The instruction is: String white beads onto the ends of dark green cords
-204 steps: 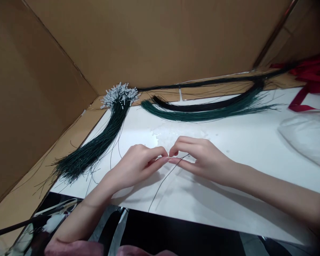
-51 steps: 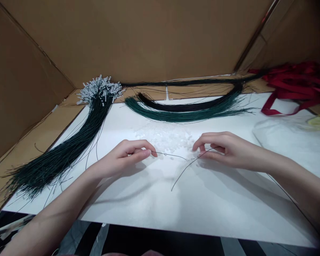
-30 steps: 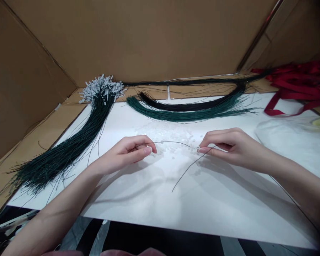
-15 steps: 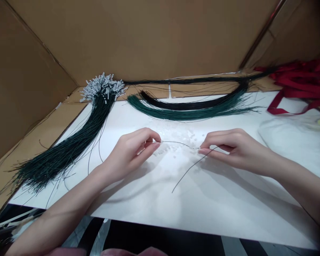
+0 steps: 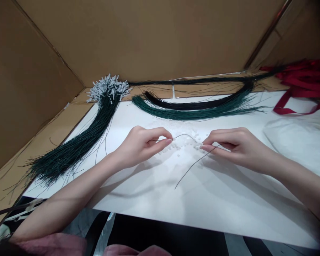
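My left hand [image 5: 141, 145] pinches a thin dark wire [image 5: 186, 134] between thumb and forefinger. At the right, my right hand [image 5: 233, 144] pinches the same wire, which arches up between the two hands. Past my right fingers its loose tail bends down toward the front over the white board. Small white beads [image 5: 179, 147] lie scattered under and behind the wire, between the hands. Whether a bead sits in my right fingertips is too small to tell. To the left lies a thick bundle of dark green wires [image 5: 81, 140], its far ends covered with white beads [image 5: 109, 89].
Curved bundles of green wires [image 5: 186, 113] and black wires [image 5: 192, 105] lie at the back of the white board [image 5: 160, 199]. Red ribbon [image 5: 304, 89] is heaped at the back right, near a clear plastic bag [image 5: 296, 142]. Cardboard walls [image 5: 154, 39] stand behind and beside.
My left hand has come closer to my right hand, and the wire between them now bows upward. My right hand keeps its pinch. The view has shifted slightly.
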Demonstrator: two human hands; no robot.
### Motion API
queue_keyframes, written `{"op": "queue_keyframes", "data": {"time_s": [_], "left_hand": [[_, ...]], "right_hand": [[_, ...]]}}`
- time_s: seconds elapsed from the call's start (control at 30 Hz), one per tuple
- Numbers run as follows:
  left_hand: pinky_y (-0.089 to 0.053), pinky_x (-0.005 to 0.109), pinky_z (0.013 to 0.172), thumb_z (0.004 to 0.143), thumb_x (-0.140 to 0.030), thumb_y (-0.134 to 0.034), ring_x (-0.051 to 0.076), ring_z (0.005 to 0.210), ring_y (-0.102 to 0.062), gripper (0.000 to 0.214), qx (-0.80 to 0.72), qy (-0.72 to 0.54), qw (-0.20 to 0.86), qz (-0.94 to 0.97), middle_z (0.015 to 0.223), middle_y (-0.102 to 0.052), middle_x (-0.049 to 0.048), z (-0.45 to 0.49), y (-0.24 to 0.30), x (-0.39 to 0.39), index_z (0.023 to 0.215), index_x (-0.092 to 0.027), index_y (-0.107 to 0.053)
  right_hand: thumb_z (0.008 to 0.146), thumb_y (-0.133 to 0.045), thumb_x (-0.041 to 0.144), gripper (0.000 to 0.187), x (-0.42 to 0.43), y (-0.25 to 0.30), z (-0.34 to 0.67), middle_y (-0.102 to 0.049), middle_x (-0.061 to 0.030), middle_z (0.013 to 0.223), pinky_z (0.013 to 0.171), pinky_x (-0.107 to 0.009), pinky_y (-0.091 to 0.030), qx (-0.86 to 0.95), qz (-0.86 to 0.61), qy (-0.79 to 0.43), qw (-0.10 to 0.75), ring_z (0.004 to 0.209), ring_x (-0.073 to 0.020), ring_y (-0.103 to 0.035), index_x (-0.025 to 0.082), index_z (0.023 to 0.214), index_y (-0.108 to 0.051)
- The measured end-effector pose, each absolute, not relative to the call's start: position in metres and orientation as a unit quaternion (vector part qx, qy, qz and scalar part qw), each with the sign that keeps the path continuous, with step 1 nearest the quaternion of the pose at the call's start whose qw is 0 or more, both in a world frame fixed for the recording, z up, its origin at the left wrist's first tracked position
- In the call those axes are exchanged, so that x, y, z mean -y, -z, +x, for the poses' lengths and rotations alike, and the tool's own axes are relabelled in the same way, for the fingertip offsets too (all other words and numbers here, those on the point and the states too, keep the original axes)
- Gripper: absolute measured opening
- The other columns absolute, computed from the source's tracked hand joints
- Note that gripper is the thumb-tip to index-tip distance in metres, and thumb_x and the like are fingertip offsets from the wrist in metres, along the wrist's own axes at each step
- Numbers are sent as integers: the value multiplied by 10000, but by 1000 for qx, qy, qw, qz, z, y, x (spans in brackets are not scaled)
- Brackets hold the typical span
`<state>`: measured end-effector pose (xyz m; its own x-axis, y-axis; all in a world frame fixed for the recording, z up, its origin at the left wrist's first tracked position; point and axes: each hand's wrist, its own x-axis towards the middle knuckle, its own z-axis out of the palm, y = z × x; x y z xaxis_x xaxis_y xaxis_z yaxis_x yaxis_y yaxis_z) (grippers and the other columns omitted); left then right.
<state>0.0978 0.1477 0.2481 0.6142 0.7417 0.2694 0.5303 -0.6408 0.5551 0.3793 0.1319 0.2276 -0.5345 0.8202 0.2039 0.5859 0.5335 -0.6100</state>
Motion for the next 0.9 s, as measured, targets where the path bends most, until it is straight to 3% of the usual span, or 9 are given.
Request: {"op": "queue_keyframes", "data": {"time_s": [0.2, 0.33, 0.43, 0.6, 0.77, 0.9], "left_hand": [[-212, 242, 500, 948, -289, -511, 97, 484, -252, 189, -319, -160, 223, 907, 496, -276, -78, 123, -282, -165, 919, -178, -662], [-286, 226, 525, 883, -188, -548, 92, 531, -393, 149, -259, 5, 249, 933, 581, -474, -39, 143, -305, -190, 817, -161, -679], [-331, 219, 549, 848, -133, -546, 106, 612, -492, 172, -237, 58, 267, 932, 693, -578, -3, 153, -313, -207, 792, -160, -707], [-340, 214, 557, 908, -170, -478, 105, 632, -469, 215, -254, -16, 284, 925, 738, -545, 12, 137, -309, -202, 884, -134, -688], [-282, 219, 508, 994, -291, -407, 99, 550, -366, 291, -293, -95, 295, 905, 637, -433, -32, 89, -296, -153, 998, -145, -658], [-253, 222, 491, 1011, -312, -410, 89, 504, -326, 289, -336, -130, 335, 871, 581, -387, -56, 57, -277, -117, 1038, -161, -655]], "right_hand": [[902, -599, 397, 255, -131, -231, 381, -558, 2, 604, 485, -283, -254, 828, -441, -182, 293, 502, -113, -358, 203, 765, -690], [894, -606, 409, 261, -132, -231, 382, -543, 5, 603, 481, -281, -235, 812, -458, -179, 316, 491, -107, -318, 200, 765, -694], [892, -606, 433, 284, -133, -231, 382, -557, 3, 619, 468, -274, -226, 795, -472, -187, 331, 485, -100, -294, 190, 775, -695], [896, -606, 434, 291, -133, -232, 383, -577, -2, 642, 450, -259, -238, 785, -477, -220, 329, 484, -92, -321, 176, 789, -692], [902, -607, 431, 302, -125, -237, 372, -548, 9, 626, 462, -258, -239, 806, -435, -271, 295, 504, -94, -352, 175, 764, -686], [913, -601, 398, 279, -114, -243, 348, -625, -18, 703, 508, -248, -321, 829, -384, -310, 264, 584, -114, -469, 174, 775, -692]]}}
